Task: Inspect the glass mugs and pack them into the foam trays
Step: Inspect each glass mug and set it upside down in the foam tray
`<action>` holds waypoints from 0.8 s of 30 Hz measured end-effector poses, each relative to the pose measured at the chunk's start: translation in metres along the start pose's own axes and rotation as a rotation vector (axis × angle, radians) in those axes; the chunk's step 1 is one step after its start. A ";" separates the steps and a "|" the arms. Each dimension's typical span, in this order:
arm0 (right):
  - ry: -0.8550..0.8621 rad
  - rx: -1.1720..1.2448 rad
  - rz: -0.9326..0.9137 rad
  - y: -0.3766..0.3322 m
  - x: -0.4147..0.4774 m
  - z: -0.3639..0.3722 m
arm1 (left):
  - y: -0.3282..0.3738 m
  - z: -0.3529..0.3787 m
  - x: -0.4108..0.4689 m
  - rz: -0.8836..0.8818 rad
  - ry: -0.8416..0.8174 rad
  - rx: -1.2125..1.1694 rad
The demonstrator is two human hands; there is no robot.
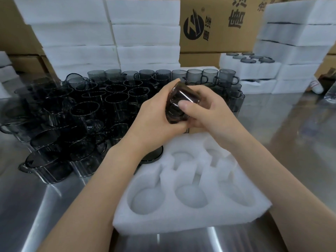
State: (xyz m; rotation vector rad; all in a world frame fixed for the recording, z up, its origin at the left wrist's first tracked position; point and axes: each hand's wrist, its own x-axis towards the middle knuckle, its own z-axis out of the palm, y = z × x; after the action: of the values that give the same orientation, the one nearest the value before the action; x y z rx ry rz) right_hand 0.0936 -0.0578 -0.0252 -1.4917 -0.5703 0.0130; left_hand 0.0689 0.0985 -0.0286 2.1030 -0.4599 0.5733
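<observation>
Smoky grey glass: one mug (183, 99) lies tilted on its side in the air, clamped between both hands. The left hand (154, 113) wraps around its left side, and the right hand (205, 110) curls round the other side with the thumb pressed on the glass. Below the wrists, a white foam tray (190, 220) with round pockets rests on the steel desk (291, 128). Left of the left hand and beyond both hands, a crowd of mugs (76, 113) stands packed close, some stacked. Further beyond rise stacks of foam (145, 33) and cardboard boxes (218, 33). Beyond the right hand, a filled tray (251, 68) shows mug rims.
</observation>
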 end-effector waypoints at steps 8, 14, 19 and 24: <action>0.013 -0.302 -0.156 0.004 0.000 0.004 | 0.003 -0.002 -0.002 0.112 -0.024 0.055; -0.006 -0.055 -0.095 0.001 -0.001 0.004 | 0.003 -0.003 -0.002 0.161 -0.020 0.045; 0.018 0.228 0.052 -0.003 0.003 0.003 | -0.001 -0.002 -0.001 0.237 -0.063 0.023; 0.056 0.269 0.116 -0.005 0.003 0.001 | 0.000 -0.003 0.000 0.269 -0.012 0.001</action>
State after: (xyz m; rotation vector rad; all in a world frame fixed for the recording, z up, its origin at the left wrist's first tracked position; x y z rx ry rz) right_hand 0.0939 -0.0563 -0.0194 -1.2571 -0.4177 0.1330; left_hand 0.0683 0.1007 -0.0268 2.0606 -0.7572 0.7144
